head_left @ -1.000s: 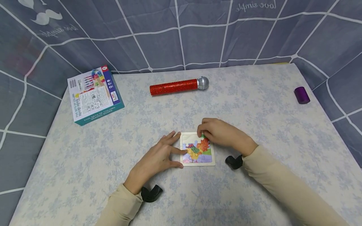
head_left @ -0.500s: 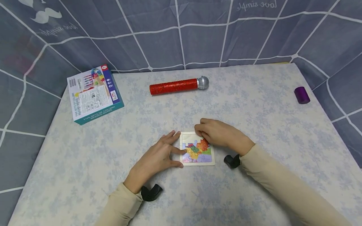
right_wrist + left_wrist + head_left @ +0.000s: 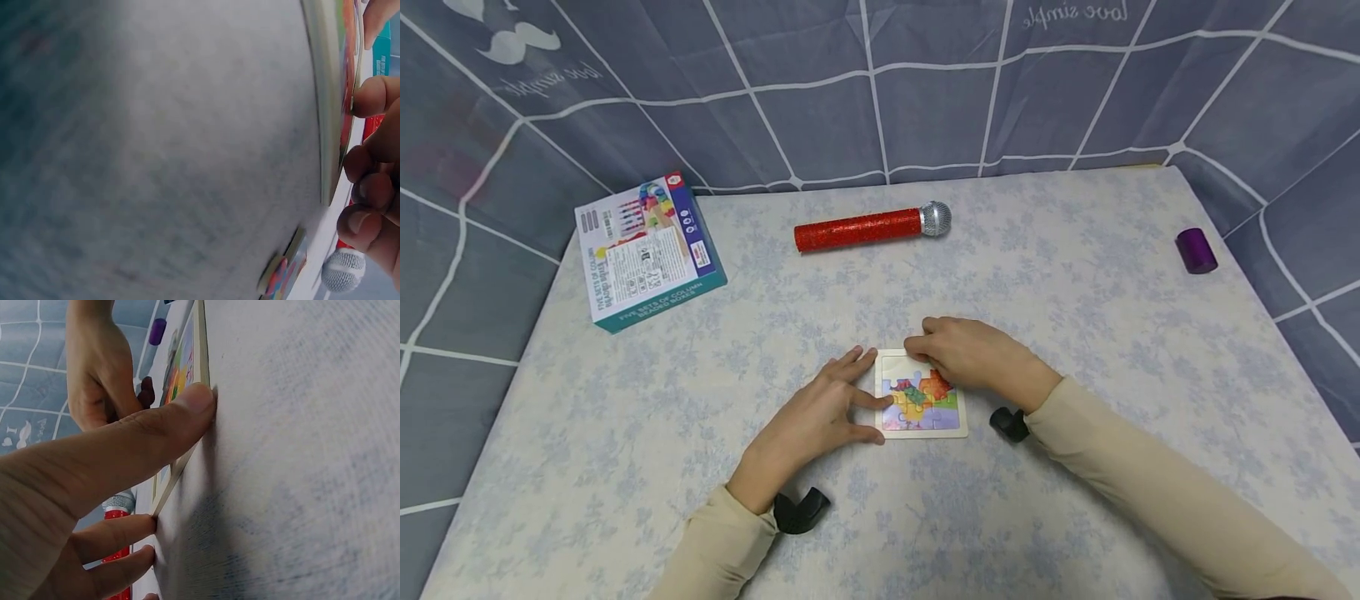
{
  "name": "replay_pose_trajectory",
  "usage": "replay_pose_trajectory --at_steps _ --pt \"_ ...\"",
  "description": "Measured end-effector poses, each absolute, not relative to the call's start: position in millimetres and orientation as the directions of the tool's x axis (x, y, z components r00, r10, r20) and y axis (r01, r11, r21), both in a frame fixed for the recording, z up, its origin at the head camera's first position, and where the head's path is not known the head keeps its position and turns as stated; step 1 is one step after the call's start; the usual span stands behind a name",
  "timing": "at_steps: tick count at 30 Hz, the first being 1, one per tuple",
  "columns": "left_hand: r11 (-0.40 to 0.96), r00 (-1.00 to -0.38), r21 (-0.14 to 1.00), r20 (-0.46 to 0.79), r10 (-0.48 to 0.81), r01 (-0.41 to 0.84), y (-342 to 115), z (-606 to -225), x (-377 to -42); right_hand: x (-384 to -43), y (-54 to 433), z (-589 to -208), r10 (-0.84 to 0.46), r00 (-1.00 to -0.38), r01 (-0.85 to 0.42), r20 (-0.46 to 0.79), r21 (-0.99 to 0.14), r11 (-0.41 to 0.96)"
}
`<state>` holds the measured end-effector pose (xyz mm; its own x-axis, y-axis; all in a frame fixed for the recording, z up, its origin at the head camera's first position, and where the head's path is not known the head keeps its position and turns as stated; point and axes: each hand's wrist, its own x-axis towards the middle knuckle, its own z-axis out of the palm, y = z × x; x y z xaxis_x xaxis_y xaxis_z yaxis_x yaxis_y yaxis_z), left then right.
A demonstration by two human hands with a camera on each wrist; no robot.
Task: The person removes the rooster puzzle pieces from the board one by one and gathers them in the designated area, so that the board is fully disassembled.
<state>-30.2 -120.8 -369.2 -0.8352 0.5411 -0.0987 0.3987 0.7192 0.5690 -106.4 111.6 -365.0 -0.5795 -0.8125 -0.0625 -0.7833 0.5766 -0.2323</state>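
Observation:
A small square jigsaw puzzle [image 3: 922, 408] in a pale frame lies on the table, with a bare white area toward its upper left. My left hand [image 3: 814, 417] rests at its left side, its fingers spread fairly straight. In the left wrist view the thumb [image 3: 156, 431] touches the frame's edge, and a fingertip meets it further along. My right hand [image 3: 970, 354] is over the puzzle's upper right, fingers curled. In the right wrist view its fingertips [image 3: 369, 97] touch the picture surface. Whether they pinch a piece is hidden.
Loose puzzle pieces [image 3: 287, 269] lie beside the frame in the right wrist view. Behind the puzzle is a red glittery microphone [image 3: 865, 229]. A beaded-toy box [image 3: 651, 250] stands back left, and a purple cylinder [image 3: 1197, 251] lies far right. A blue-grey curtain [image 3: 820, 125] hangs behind.
My right hand has slid a little to the left along the puzzle's upper edge, covering the green corner that showed earlier. The left hand stays in place on the frame.

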Motion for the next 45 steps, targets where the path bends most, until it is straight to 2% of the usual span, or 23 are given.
replay_pose_trajectory --at_steps 6,11,16,24,36,45 --pt "0.715 -0.829 0.569 -0.100 0.551 0.406 -119.6 -369.2 -31.3 -107.2 111.1 -365.0 -0.807 -0.585 -0.771 -0.087 -0.251 0.586" --pt "0.713 -0.825 0.570 -0.104 0.555 0.408 -119.2 -369.1 -31.5 -107.4 116.1 -360.7 -0.794 -0.600 -0.718 -0.096 -0.374 0.587" --pt "0.719 -0.834 0.574 -0.109 0.541 0.391 -119.5 -368.8 -30.9 -106.6 125.1 -358.7 -0.750 -0.650 -0.600 -0.120 -0.524 0.604" --pt "0.720 -0.842 0.585 -0.114 0.528 0.373 -119.6 -369.0 -29.9 -105.0 137.3 -360.7 -0.713 -0.683 -0.504 -0.159 -0.604 0.617" --pt "0.723 -0.848 0.588 -0.113 0.519 0.364 -119.1 -368.2 -28.8 -109.5 149.2 -367.0 -0.704 -0.702 -0.400 -0.108 -0.758 0.515" --pt "0.720 -0.848 0.588 -0.104 0.520 0.369 -118.7 -368.2 -29.2 -113.2 158.8 -360.1 -0.684 -0.714 -0.207 -0.149 -0.889 0.409"
